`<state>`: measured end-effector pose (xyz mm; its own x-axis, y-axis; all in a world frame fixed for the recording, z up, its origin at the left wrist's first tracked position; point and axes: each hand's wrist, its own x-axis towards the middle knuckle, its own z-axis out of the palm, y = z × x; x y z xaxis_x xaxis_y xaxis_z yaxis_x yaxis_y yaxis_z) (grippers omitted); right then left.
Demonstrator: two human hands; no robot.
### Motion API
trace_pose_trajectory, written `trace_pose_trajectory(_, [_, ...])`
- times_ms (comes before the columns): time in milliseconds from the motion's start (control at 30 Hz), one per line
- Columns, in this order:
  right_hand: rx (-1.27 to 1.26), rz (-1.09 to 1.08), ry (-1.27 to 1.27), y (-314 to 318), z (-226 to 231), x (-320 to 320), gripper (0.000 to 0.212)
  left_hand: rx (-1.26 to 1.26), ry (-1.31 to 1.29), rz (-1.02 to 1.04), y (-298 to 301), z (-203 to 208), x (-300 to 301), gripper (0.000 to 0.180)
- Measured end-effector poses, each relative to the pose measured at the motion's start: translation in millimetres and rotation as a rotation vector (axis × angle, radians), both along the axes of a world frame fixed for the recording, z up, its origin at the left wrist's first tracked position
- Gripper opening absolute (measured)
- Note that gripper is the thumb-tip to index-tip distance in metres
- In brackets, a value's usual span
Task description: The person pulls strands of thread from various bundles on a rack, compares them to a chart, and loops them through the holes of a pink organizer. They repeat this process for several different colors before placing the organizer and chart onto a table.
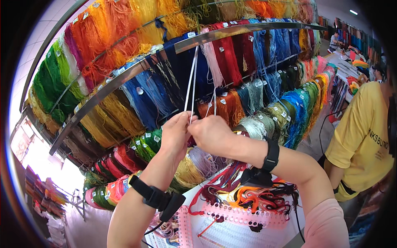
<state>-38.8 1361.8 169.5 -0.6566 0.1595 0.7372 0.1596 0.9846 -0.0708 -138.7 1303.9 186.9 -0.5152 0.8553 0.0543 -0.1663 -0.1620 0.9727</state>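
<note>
My left hand (177, 129) and my right hand (211, 133) meet in the middle, in front of a rack of hanging thread skeins. White thread (191, 84) runs taut from the upper metal bar down to the fingers of my left hand, which are pinched on it. My right hand is closed right beside it, its knuckles toward me. More pale strands drop behind it from a light pink skein (211, 62). What the right fingertips grip is hidden behind the hand. Dark navy skeins (202, 76) hang just beyond the thread.
Curved metal bars (231, 31) cross the rack, loaded with skeins of many colours. Below my arms, a pink perforated thread holder (244, 215) with bundled threads lies on printed sheets (223, 235). A person in a yellow shirt (359, 136) stands at right. Behind them is a cluttered table (345, 66).
</note>
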Motion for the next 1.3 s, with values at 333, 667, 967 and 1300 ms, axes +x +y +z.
trace_pose_trajectory(333, [-0.252,0.175,0.135,-0.4,-4.8,19.0,0.02,0.072,0.395,0.123,-65.9,38.3,-18.1,0.013])
trace_pose_trajectory(667, [-0.427,0.09,0.08,-70.8,51.2,81.8,0.01,0.065,0.048,0.978,-603.5,-9.9,-251.0,0.022])
trace_pose_trajectory(967, [-0.701,0.774,-0.322,-360.0,89.0,-59.7,0.013,-0.768,0.944,0.423,-640.7,39.1,-115.1,0.028])
trace_pose_trajectory(1300, [-1.251,1.184,-1.081,-626.4,7.2,-194.8,0.014,-0.574,0.654,0.354,-766.5,18.5,-127.9,0.017])
